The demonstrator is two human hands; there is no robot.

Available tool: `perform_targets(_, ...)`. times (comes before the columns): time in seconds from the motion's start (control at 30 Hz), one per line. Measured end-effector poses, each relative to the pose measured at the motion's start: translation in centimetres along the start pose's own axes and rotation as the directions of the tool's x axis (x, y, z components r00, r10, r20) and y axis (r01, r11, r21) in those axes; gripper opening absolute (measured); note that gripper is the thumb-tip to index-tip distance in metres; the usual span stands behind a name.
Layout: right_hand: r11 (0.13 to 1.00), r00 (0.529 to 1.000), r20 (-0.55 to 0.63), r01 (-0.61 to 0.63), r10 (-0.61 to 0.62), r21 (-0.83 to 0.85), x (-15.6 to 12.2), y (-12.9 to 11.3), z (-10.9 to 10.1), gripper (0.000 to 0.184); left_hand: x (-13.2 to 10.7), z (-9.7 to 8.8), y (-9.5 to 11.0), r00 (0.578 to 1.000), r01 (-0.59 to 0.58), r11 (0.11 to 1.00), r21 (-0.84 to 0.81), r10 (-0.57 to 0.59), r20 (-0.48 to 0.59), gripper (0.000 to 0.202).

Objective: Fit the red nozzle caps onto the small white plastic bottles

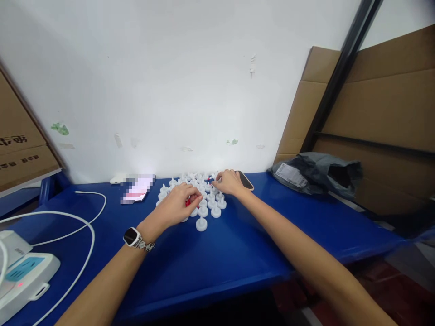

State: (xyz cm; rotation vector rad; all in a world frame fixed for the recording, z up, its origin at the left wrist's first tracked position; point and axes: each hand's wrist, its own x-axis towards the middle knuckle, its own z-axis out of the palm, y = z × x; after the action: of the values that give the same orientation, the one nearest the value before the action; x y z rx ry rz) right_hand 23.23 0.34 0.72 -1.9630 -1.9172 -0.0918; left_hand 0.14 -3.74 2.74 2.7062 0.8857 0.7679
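Observation:
Several white nozzle caps (201, 224), each a round base with a thin spout, stand grouped on the blue table. My left hand (176, 203) is over the near left of the group, its fingers curled round small red pieces (188, 203) that partly show under them. At the far right of the group, my right hand (228, 182) has its thumb and fingertips pinched together low among the caps. What sits in that pinch is too small to make out. A tiny red spot (208, 179) shows close to those fingertips.
A phone (245, 180) lies behind my right hand; another phone (137, 188) lies on the left. A grey plastic parcel (314, 174) rests at the right against cardboard (380, 104). A white power strip (32, 276) and a looping cable (93, 242) occupy the left.

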Motion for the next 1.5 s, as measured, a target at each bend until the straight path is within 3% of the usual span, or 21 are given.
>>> perform_targets(0.17,0.989,0.976,0.159,-0.146,0.148,-0.023,1.4,-0.5,-0.3,0.048,0.2,0.4,-0.7,0.999,0.016,0.997,0.077,-0.013,-0.043,0.03)
perform_targets(0.4,0.968,0.944,0.218,-0.252,0.249,-0.017,2.6,-0.8,0.0,0.049,0.5,1.2,-1.5,0.997,0.027,0.991,0.133,-0.017,-0.073,0.033)
perform_targets(0.53,0.969,0.972,0.125,-0.216,0.202,0.119,2.0,-0.3,-0.1,0.043,0.5,1.3,-1.7,0.992,0.028,0.995,0.096,-0.016,-0.128,0.03)
perform_targets(0.63,0.935,0.995,-0.019,-0.083,0.096,0.345,0.0,-0.4,-1.0,0.039,0.3,1.4,-1.5,0.975,0.048,0.999,0.002,-0.047,-0.217,0.03)
perform_targets(0.67,0.893,0.999,-0.035,-0.02,0.04,0.45,-0.9,-0.6,-1.4,0.038,0.2,1.4,-1.3,0.969,0.056,0.998,-0.032,-0.063,-0.239,0.032)
perform_targets(0.73,0.727,0.995,-0.016,0.082,-0.098,0.681,-2.8,-1.2,-2.1,0.038,0.0,1.5,-1.0,0.963,0.057,0.995,-0.084,-0.076,-0.257,0.033)
perform_targets(0.83,0.473,0.971,0.103,0.011,-0.214,0.881,-4.9,-2.3,-2.4,0.038,-0.2,1.4,-0.4,0.975,0.035,0.991,-0.132,-0.063,-0.215,0.029)
perform_targets(1.0,0.149,0.947,0.207,-0.174,-0.247,0.973,-6.2,-4.5,-1.5,0.031,-0.3,1.2,0.0,0.98,0.048,0.989,-0.143,-0.075,-0.185,0.027)
perform_targets(1.1,0.046,0.954,0.194,-0.188,-0.23,0.981,-6.6,-5.7,-1.1,0.029,-0.3,0.9,0.0,0.98,0.014,0.996,-0.084,-0.03,-0.194,0.031)
perform_targets(1.17,0.074,0.965,0.135,-0.121,-0.224,0.99,-7.0,-6.3,-1.0,0.031,-0.3,0.8,0.1,0.979,-0.012,0.999,-0.046,0.003,-0.203,0.033)
perform_targets(1.33,0.275,0.979,-0.026,0.082,-0.2,0.958,-7.7,-7.1,-0.5,0.037,-0.2,1.2,0.1,0.967,-0.035,0.997,-0.064,0.018,-0.254,0.037)
perform_targets(1.5,0.527,0.971,-0.212,0.238,-0.11,0.816,-8.2,-8.2,-0.6,0.024,0.4,3.0,0.5,0.924,0.028,0.957,-0.288,-0.134,-0.358,0.044)
